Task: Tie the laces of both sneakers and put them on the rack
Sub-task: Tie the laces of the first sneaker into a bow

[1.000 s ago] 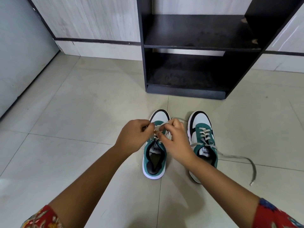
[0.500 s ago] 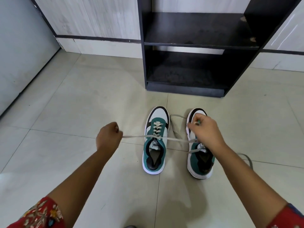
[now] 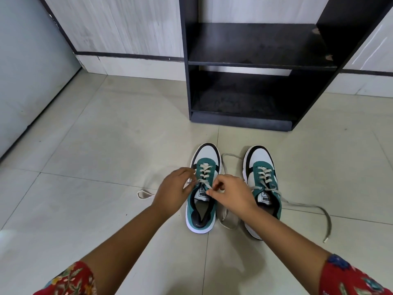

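Note:
Two green, white and black sneakers stand side by side on the tiled floor, toes toward the rack. Over the tongue of the left sneaker, my left hand and my right hand each pinch a strand of its grey lace. One end of that lace trails on the floor to the left. The right sneaker is untied; its lace runs loose across the floor to the right. My right forearm covers its heel.
The black shoe rack stands just beyond the sneakers, with two bare shelves. A pale wall with a dark skirting line runs behind it, and a grey panel closes off the left side. Beige floor tiles surround the shoes.
Half a second ago my hands were spread wide, pulling the left sneaker's lace taut. Now both have come back together over its tongue, and the lace ends lie slack.

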`<state>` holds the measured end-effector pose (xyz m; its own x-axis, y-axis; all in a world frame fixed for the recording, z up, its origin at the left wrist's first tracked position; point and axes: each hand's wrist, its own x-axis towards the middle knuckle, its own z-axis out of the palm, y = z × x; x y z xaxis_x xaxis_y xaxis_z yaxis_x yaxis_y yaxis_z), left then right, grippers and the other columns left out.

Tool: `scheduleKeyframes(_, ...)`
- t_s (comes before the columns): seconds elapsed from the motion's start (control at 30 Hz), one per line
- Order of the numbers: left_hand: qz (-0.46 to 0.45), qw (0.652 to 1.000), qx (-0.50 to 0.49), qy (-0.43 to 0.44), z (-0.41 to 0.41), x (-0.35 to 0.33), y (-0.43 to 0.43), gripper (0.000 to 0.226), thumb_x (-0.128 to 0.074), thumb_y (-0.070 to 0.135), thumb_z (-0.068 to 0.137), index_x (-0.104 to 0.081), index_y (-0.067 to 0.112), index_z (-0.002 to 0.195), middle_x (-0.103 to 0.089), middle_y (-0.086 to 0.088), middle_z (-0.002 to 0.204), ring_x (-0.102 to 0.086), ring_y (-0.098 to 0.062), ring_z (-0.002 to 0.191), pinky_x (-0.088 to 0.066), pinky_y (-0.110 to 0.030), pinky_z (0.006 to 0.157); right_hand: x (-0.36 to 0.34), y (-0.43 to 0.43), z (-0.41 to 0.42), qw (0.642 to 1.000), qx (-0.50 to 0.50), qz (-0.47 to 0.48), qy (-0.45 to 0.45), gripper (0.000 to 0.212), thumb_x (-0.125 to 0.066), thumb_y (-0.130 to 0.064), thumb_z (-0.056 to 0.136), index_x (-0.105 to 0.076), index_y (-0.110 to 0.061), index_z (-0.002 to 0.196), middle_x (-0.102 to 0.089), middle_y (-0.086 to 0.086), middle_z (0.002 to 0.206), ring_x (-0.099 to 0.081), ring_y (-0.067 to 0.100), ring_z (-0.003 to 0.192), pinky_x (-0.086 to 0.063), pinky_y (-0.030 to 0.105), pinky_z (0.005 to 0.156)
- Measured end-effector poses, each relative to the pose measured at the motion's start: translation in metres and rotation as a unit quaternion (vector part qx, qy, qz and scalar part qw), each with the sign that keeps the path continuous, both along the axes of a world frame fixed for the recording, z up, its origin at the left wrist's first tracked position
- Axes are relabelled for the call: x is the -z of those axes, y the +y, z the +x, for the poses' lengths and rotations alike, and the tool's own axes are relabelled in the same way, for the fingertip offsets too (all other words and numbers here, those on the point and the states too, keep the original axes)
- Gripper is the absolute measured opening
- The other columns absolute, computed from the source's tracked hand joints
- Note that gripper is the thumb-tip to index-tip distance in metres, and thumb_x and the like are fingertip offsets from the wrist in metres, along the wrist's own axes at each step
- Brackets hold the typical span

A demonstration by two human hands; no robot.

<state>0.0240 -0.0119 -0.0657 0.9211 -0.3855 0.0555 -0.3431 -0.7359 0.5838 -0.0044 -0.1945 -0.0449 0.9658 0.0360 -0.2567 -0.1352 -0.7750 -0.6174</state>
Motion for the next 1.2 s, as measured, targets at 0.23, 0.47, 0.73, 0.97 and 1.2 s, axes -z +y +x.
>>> scheduleKeyframes(0.23,0.0,0.998,-0.056,-0.025,-0.007,-0.003,0.013,0.009,-0.058,0.023,0.088,-0.064,0.016,0.085,-0.071,0.002,0.076,-0.064,-0.019,0.072,-0.048,-0.028,0.066,-0.001,-0.012,-0.002,0.98,0.106,0.167,0.035,0.012,-0.063,-0.017,0.086,-0.06,-0.015,0.074,-0.062,-0.002,0.056,-0.059,0.007,0.054,-0.047,0.02,0.058)
scheduleKeyframes(0.47,0.005,0.992,-0.124,0.012,-0.016,0.002,0.019,0.01,-0.057,0.024,0.089,-0.06,0.017,0.083,-0.072,0.011,0.082,-0.064,-0.01,0.077,-0.026,-0.005,0.064,0.011,-0.009,-0.006,0.943,0.193,0.245,0.113,0.023,-0.053,-0.008,0.092,-0.046,-0.011,0.07,-0.056,0.005,0.061,-0.06,0.021,0.061,-0.055,0.022,0.053)
scheduleKeyframes(0.73,-0.001,0.989,-0.144,0.031,-0.022,0.008,0.025,0.01,-0.057,0.025,0.089,-0.059,0.02,0.081,-0.072,0.013,0.082,-0.063,-0.01,0.078,-0.047,-0.028,0.066,0.019,-0.007,-0.011,0.906,0.25,0.311,0.14,0.025,-0.051,-0.004,0.092,-0.043,-0.008,0.069,-0.05,0.008,0.059,-0.054,0.018,0.054,-0.051,0.015,0.045)
scheduleKeyframes(0.97,-0.007,0.989,-0.134,0.063,-0.018,0.01,0.022,0.014,-0.055,0.026,0.09,-0.054,0.026,0.076,-0.07,0.011,0.081,-0.06,-0.012,0.078,-0.05,-0.033,0.066,0.02,-0.008,-0.01,0.901,0.261,0.322,0.126,0.025,-0.05,-0.001,0.092,-0.043,-0.007,0.069,-0.051,0.007,0.063,-0.057,0.018,0.058,-0.052,0.015,0.045)
scheduleKeyframes(1.2,-0.172,0.928,-0.161,0.288,-0.002,-0.006,0.018,0.025,-0.045,0.016,0.095,-0.06,0.019,0.075,-0.054,-0.002,0.076,-0.05,-0.013,0.068,-0.038,-0.026,0.075,0.016,-0.01,-0.009,0.956,0.173,0.229,0.056,0.03,-0.045,-0.023,0.096,-0.056,0.001,0.082,-0.054,0.005,0.076,-0.055,0.024,0.077,-0.042,0.027,0.07)
